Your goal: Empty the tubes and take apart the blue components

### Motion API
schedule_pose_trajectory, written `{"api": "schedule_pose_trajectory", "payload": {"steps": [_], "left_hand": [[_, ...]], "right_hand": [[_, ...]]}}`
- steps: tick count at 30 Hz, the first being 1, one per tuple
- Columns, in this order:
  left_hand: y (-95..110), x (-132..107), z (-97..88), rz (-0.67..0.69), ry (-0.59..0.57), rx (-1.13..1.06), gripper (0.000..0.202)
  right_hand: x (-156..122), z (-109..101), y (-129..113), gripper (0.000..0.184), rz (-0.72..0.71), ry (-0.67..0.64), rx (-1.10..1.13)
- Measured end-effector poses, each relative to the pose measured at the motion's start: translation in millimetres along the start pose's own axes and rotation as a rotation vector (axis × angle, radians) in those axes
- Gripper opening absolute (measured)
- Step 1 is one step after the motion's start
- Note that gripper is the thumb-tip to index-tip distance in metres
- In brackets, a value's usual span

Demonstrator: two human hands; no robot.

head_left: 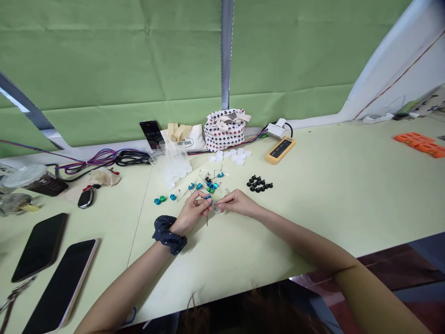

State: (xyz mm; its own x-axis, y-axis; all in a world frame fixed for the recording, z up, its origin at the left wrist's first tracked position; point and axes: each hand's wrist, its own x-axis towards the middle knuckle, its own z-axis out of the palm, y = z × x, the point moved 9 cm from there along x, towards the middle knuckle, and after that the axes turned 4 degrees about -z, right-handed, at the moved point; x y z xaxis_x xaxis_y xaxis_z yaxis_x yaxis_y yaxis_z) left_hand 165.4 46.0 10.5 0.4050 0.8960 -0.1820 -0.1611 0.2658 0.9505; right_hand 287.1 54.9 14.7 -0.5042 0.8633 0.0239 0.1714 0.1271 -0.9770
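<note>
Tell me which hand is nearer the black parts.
Right. The right hand sits just left of the black parts, a little closer to the person. The left hand is farther left, beyond the right hand.

Makeshift assembly bench [313,195], green backdrop [139,69]

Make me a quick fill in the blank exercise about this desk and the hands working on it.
The dark blue dotted fabric scrunchie sits on the ___ wrist.
The left hand pinches a thin metal pin with a ___ cap.
___ dark-screened smartphones lie flat on the pale green table.
The flat plastic power strip is ___.
Missing: left, blue, two, yellow.
</note>
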Motion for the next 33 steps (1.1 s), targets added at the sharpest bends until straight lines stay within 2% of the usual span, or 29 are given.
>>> {"api": "schedule_pose_trajectory", "payload": {"steps": [18, 27, 31, 33], "left_hand": [[1, 0, 0.9, 0.027, -0.030, 0.057, 0.028], [10, -2, 3.4, 0.138, -0.013, 0.262, 0.028], [10, -1, 2.9, 0.129, -0.012, 0.259, 0.027], [11, -2, 2.1, 0.109, -0.002, 0.238, 0.029]], "right_hand": [[-3, 4, -4, 0.036, 0.055, -0.017, -0.025], [-5, 5, -5, 0.026, -0.007, -0.030, -0.240], [-10, 13, -4, 0.030, 0.050, -0.056, -0.153], [-10, 15, -10, 0.034, 0.009, -0.058, -0.144]]}}
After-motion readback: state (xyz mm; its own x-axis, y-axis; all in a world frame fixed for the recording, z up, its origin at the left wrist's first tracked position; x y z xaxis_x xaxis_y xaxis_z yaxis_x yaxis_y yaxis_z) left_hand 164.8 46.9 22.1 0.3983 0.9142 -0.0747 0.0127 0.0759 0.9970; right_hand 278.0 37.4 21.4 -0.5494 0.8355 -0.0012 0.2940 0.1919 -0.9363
